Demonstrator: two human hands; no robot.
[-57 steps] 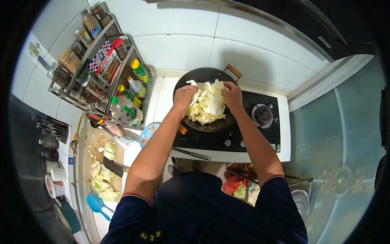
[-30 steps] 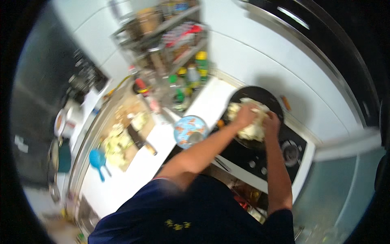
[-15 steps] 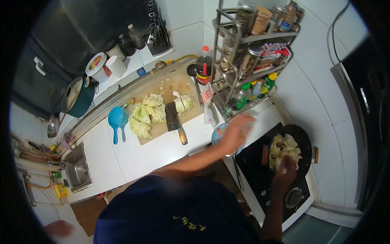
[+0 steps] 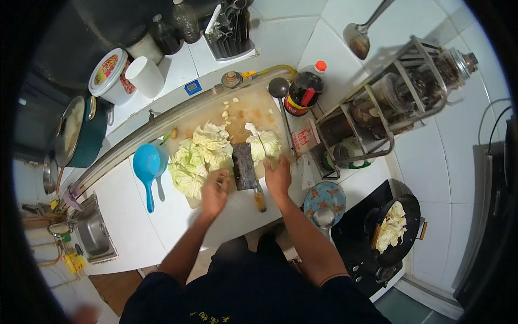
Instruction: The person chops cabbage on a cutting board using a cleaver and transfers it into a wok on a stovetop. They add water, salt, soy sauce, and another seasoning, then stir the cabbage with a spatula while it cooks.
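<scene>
On the board (image 4: 259,112) atop the desk (image 4: 127,216) lay cabbage (image 4: 190,168); near it, left hand (image 4: 216,188), fingers curled, grip unclear; right hand (image 4: 278,177), fingers parted, seemingly empty; between, a cleaver (image 4: 245,170) whose edge threatened any hasty reach I watched.

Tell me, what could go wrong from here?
The cleaver lies between the left hand and the right hand, so either might get nicked. The cabbage pile reaches the cutting board's edge; leaves could slide off. The right forearm might bump the nearby ladle.
</scene>
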